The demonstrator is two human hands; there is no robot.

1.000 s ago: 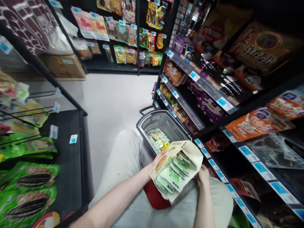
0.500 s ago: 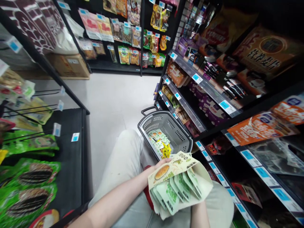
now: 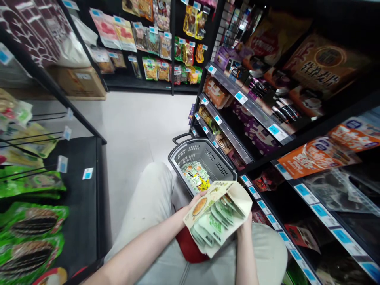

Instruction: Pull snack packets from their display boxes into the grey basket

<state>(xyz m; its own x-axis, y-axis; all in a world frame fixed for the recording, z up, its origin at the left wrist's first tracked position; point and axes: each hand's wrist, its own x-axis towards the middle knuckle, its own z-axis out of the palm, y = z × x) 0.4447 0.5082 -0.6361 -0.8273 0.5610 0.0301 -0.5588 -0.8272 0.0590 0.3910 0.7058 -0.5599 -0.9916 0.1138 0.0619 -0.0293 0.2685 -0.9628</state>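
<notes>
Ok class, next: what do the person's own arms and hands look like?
The bare, tapering left forearm and right forearm show no watch or bracelet. The left hand and right hand are ungloved; partly hidden fingers leave rings uncertain.

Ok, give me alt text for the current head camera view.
Both hands hold an open cream box of green packets over the person's lap. Beyond it, a gray basket contains green and yellow packets, beside stocked store shelves.

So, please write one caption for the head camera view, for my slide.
Left hand and right hand hold an open carton of green sachets over the lap, a grey shopping basket beyond.
</notes>
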